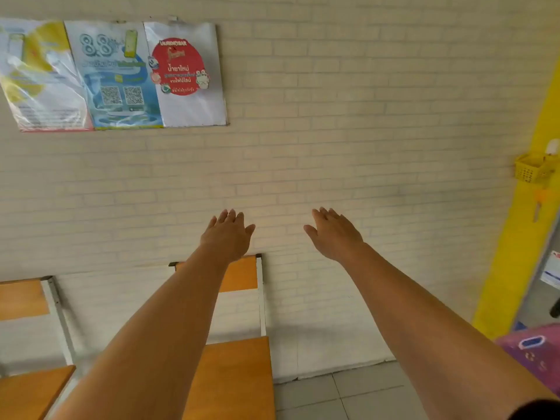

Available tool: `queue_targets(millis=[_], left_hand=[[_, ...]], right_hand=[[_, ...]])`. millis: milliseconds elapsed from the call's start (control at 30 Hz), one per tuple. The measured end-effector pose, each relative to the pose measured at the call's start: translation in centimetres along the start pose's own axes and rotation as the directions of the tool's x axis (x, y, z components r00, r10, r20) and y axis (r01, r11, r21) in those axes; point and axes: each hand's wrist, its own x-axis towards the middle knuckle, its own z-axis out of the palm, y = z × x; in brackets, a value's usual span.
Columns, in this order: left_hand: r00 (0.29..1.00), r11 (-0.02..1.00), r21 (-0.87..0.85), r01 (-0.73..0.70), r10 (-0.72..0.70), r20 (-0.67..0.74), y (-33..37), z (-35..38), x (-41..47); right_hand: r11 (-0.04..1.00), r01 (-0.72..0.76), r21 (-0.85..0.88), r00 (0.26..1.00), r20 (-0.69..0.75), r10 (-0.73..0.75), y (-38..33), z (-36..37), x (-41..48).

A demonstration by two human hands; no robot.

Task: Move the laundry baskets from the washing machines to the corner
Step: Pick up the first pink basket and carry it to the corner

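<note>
Both arms stretch forward toward a pale brick wall. My left hand (228, 234) is held palm down with fingers apart and nothing in it. My right hand (335, 233) is likewise spread and holds nothing. A purple laundry basket (536, 356) with a blue handle slot shows at the right edge, partly cut off, below and to the right of my right arm. No washing machine is in view.
A wooden chair (239, 374) with a metal frame stands against the wall under my left arm; a second chair (27, 386) is at the far left. Posters (115, 77) hang upper left. A yellow pillar (527, 237) with a small yellow basket (533, 168) stands right. Grey tiled floor (363, 395) lies below.
</note>
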Motion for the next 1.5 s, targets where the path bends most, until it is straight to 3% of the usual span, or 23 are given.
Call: queue_targets(millis=[367, 633, 933, 1233, 1500], left_hand=[[0.968, 0.981, -0.06, -0.182, 0.19, 0.164, 7.8, 8.3, -2.6], [0.911, 0.932, -0.177, -0.315, 0.35, 0.22, 16.9, 15.7, -6.4], [0.817, 0.881, -0.304, -0.362, 0.457, 0.352, 29.6, 23.6, -11.3], [0.698, 0.839, -0.348, -0.417, 0.541, 0.469, 39.9, 29.2, -12.8], [0.6, 0.789, -0.398, -0.469, 0.615, 0.512, 49.3, 35.0, -7.4]], right_hand=[[0.979, -0.196, -0.056, 0.972, 0.12, 0.202, 7.8, 4.5, -10.1], [0.93, -0.358, -0.083, 0.912, 0.182, 0.367, 17.3, 9.1, -18.7], [0.872, -0.48, -0.095, 0.845, 0.217, 0.489, 28.2, 12.2, -29.0], [0.734, -0.679, 0.0, 0.709, 0.261, 0.655, 35.9, 14.7, -36.8], [0.564, -0.824, 0.051, 0.559, 0.228, 0.797, 43.9, 17.2, -37.0]])
